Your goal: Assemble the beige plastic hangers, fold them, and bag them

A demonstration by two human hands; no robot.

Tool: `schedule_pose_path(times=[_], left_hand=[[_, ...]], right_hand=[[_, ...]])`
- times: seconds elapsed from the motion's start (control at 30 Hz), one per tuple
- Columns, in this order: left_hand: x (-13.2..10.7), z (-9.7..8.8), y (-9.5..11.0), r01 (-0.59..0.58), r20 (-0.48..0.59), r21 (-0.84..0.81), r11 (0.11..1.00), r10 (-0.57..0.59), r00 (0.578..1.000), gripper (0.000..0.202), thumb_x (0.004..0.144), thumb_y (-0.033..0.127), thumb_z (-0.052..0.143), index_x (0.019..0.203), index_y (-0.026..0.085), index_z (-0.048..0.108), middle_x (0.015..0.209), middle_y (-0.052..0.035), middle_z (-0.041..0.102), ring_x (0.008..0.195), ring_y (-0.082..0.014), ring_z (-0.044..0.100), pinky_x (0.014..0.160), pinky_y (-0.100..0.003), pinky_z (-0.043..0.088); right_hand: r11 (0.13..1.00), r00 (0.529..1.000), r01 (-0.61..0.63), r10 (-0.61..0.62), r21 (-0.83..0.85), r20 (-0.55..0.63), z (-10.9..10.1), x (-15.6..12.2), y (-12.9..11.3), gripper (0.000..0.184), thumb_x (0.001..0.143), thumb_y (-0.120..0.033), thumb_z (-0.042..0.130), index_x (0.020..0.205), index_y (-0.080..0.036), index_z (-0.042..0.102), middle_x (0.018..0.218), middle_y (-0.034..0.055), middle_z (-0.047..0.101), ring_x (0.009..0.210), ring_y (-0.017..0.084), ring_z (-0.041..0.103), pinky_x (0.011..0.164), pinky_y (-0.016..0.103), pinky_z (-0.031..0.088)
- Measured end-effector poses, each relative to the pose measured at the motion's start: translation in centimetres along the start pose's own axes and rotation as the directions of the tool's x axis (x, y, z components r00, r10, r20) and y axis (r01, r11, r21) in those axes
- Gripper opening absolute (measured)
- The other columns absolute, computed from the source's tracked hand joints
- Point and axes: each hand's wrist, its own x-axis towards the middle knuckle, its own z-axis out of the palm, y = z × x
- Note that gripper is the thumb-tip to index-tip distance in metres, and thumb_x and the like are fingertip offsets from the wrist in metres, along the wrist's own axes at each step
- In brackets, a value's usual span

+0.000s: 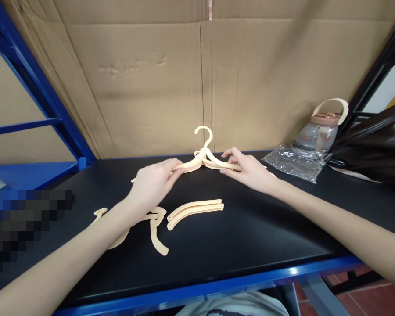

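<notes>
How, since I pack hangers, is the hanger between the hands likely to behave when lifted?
The hanger looks light for its size, its arms being slim. They should be stiff, judging by their clean curves. It might swivel where the arms meet, below the hook.

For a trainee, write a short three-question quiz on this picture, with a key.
1. True or false: the bottle stands to the right of the right hand.
2. Which does the left hand pinch? a) the bottle b) the hanger c) the wrap
3. Are the curved strips nearer the camera than the hanger, or farther?

Key: 1. True. 2. b. 3. Nearer.
</notes>
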Motion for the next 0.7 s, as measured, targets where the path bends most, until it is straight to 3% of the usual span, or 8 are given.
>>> schedule_pose_path(times=[0.07,0.17,0.23,0.3,0.4,0.53,0.63,0.7], left_hand=[[-0.4,0.3,0.9,-0.070,0.015,-0.037,0.997,0.070,0.997,0.033,0.098,0.045,0.038,0.100,0.023,0.063,0.088,0.0000,0.072,0.072,-0.0183,0.066,0.058,-0.025,0.038],[-1.0,0.7,1.9,-0.159,-0.017,-0.088,0.983,0.158,0.987,0.035,0.098,0.044,0.038,0.100,0.021,0.063,0.084,-0.0011,0.072,0.069,-0.0173,0.066,0.057,-0.024,0.038],[-1.2,0.9,2.2,-0.211,-0.054,-0.102,0.972,0.207,0.977,0.034,0.099,0.042,0.038,0.097,0.020,0.064,0.081,-0.0010,0.071,0.065,-0.0165,0.064,0.056,-0.024,0.039],[-1.4,0.9,2.4,-0.270,-0.090,-0.117,0.956,0.261,0.961,0.035,0.099,0.041,0.037,0.093,0.019,0.063,0.080,-0.0013,0.071,0.063,-0.0159,0.063,0.057,-0.024,0.039],[-1.5,1.0,2.6,-0.293,-0.100,-0.148,0.945,0.280,0.955,0.035,0.099,0.040,0.038,0.088,0.019,0.063,0.079,-0.0016,0.072,0.062,-0.0159,0.062,0.058,-0.025,0.040],[-1.2,0.4,2.6,-0.157,0.024,-0.188,0.970,0.164,0.986,0.034,0.094,0.048,0.044,0.097,0.022,0.065,0.074,0.0008,0.070,0.062,-0.0168,0.062,0.056,-0.025,0.039],[-0.8,-0.2,1.8,0.019,0.058,-0.220,0.975,-0.007,0.998,0.037,0.096,0.047,0.038,0.115,0.024,0.060,0.084,0.0007,0.072,0.072,-0.0182,0.066,0.061,-0.026,0.042],[-0.5,-0.4,1.0,0.112,0.061,-0.209,0.971,-0.102,0.993,0.035,0.097,0.039,0.033,0.115,0.025,0.060,0.088,0.0009,0.072,0.079,-0.0184,0.067,0.067,-0.027,0.043]], right_hand=[[0.990,0.985,0.114,-0.122,-0.078,-0.121,0.4,-0.6,-1.4,0.039,0.088,-0.029,0.057,0.123,-0.020,0.043,0.105,0.0075,0.061,0.089,0.021,0.063,0.077,0.035,0.050],[0.887,0.868,0.298,-0.406,-0.354,-0.286,0.8,-1.4,-3.6,0.034,0.089,-0.019,0.054,0.122,-0.016,0.047,0.130,0.0176,0.050,0.121,0.028,0.048,0.097,0.046,0.044],[0.769,0.787,0.410,-0.570,-0.490,-0.235,1.0,-1.8,-4.6,0.031,0.089,-0.014,0.051,0.120,-0.015,0.051,0.136,0.0181,0.048,0.128,0.029,0.043,0.103,0.049,0.039],[0.680,0.753,0.497,-0.647,-0.540,-0.122,1.3,-2.0,-5.0,0.034,0.090,-0.009,0.047,0.124,-0.012,0.051,0.136,0.0171,0.051,0.129,0.028,0.043,0.107,0.050,0.037],[0.655,0.766,0.551,-0.642,-0.517,0.004,2.1,-2.1,-4.7,0.040,0.094,-0.008,0.039,0.133,-0.009,0.045,0.126,0.0136,0.060,0.120,0.024,0.053,0.106,0.047,0.040],[0.696,0.804,0.542,-0.593,-0.471,0.048,2.6,-1.7,-3.4,0.039,0.096,-0.006,0.036,0.132,-0.011,0.049,0.096,0.0061,0.071,0.091,0.020,0.065,0.084,0.036,0.052],[0.734,0.856,0.470,-0.515,-0.490,0.049,2.3,-1.4,-2.3,0.037,0.094,-0.005,0.040,0.128,-0.010,0.052,0.110,0.0100,0.070,0.103,0.022,0.063,0.088,0.036,0.050],[0.766,0.897,0.404,-0.440,-0.499,0.052,2.0,-1.1,-1.7,0.037,0.093,-0.004,0.042,0.129,-0.009,0.051,0.120,0.0121,0.066,0.107,0.022,0.062,0.088,0.035,0.048]])
